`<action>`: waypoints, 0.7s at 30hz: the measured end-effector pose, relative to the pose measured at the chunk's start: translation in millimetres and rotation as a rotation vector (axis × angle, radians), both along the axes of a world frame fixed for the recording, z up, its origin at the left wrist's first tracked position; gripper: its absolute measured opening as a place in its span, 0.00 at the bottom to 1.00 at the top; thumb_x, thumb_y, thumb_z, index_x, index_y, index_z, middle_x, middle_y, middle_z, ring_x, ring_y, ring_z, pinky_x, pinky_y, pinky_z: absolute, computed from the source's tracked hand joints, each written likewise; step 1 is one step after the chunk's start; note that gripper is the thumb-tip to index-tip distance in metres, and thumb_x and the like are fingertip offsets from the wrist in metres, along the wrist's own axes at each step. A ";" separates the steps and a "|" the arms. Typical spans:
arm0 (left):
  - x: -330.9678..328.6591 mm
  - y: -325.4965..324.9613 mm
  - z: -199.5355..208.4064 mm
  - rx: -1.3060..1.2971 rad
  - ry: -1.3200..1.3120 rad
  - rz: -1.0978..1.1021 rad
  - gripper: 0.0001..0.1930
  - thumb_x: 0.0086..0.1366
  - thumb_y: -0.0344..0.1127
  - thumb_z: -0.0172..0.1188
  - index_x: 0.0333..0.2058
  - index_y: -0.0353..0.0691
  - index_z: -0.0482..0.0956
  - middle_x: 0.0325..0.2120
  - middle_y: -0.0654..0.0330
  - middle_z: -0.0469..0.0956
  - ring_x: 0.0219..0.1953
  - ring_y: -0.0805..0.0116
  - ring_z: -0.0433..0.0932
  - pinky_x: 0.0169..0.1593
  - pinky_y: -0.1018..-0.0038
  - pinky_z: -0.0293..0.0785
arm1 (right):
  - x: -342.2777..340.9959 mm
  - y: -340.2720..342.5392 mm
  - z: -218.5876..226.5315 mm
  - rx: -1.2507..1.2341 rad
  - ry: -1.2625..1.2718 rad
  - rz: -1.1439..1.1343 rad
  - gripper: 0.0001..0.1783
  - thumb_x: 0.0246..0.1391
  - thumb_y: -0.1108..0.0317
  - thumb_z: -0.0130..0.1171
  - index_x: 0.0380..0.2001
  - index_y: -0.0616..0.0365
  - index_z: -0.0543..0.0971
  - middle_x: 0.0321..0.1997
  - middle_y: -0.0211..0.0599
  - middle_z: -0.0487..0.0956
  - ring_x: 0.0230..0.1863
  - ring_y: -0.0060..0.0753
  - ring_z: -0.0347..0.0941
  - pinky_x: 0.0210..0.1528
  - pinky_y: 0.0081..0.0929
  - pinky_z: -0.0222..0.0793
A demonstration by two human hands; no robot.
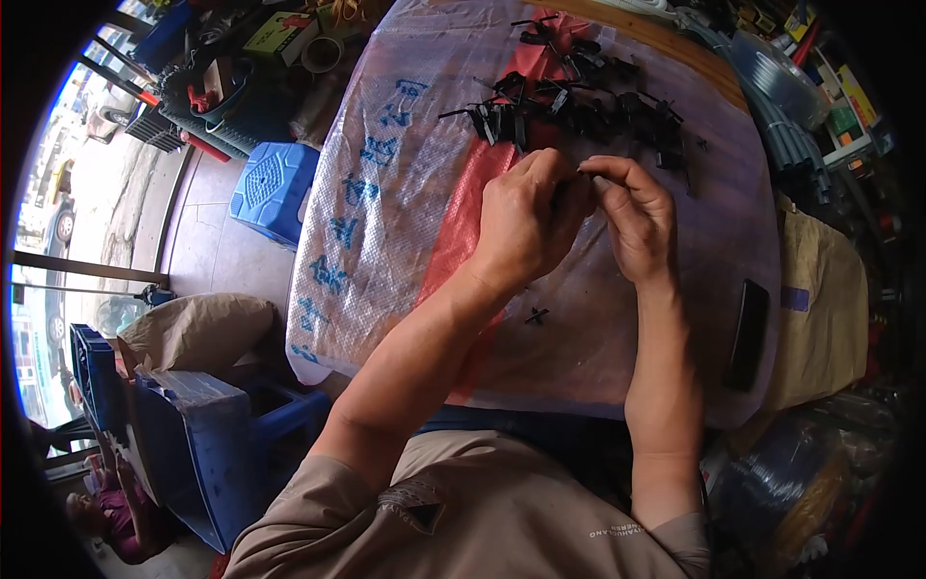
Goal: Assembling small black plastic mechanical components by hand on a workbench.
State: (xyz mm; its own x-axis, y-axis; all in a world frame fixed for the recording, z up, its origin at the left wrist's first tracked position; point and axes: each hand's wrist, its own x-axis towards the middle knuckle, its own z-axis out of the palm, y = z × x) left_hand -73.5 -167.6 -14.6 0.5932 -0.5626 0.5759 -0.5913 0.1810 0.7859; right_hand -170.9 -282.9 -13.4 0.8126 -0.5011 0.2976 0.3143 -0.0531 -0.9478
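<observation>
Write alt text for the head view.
A person's left hand and right hand are close together above a red-striped sheet; anything they hold is too small to make out. Beyond them lies a pile of black pieces, and a black slab lies at right.

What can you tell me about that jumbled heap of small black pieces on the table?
The jumbled heap of small black pieces shows many narrow, bar-like parts with thin ends poking out; whether they are plastic or metal, I can't tell. They lie loosely at various angles on the shiny, pale woven-plastic sheet, over its broad red stripe and to the right of it. The heap sits just beyond the left hand and right hand.
</observation>
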 end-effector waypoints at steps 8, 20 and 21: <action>-5.5 -2.0 0.2 -0.040 -0.034 -0.025 0.07 0.59 0.30 0.60 0.28 0.36 0.70 0.23 0.54 0.74 0.22 0.56 0.75 0.25 0.66 0.69 | -4.5 -8.9 -1.5 0.010 0.015 0.041 0.12 0.58 0.72 0.51 0.43 0.63 0.78 0.33 0.25 0.76 0.35 0.14 0.68 0.40 0.15 0.65; 6.2 12.7 24.0 0.164 0.787 -0.441 0.14 0.67 0.39 0.56 0.45 0.34 0.75 0.29 0.62 0.77 0.26 0.79 0.72 0.29 0.82 0.67 | -16.2 -16.0 17.1 -0.113 0.177 0.067 0.07 0.58 0.70 0.58 0.38 0.62 0.77 0.28 0.25 0.76 0.27 0.13 0.67 0.31 0.12 0.64; 6.2 12.2 22.9 0.202 0.610 -0.401 0.16 0.66 0.38 0.58 0.47 0.34 0.75 0.31 0.61 0.77 0.29 0.78 0.74 0.31 0.82 0.69 | -18.3 -18.4 18.0 -0.085 0.209 0.096 0.07 0.58 0.70 0.57 0.38 0.62 0.77 0.28 0.26 0.76 0.26 0.14 0.68 0.30 0.13 0.65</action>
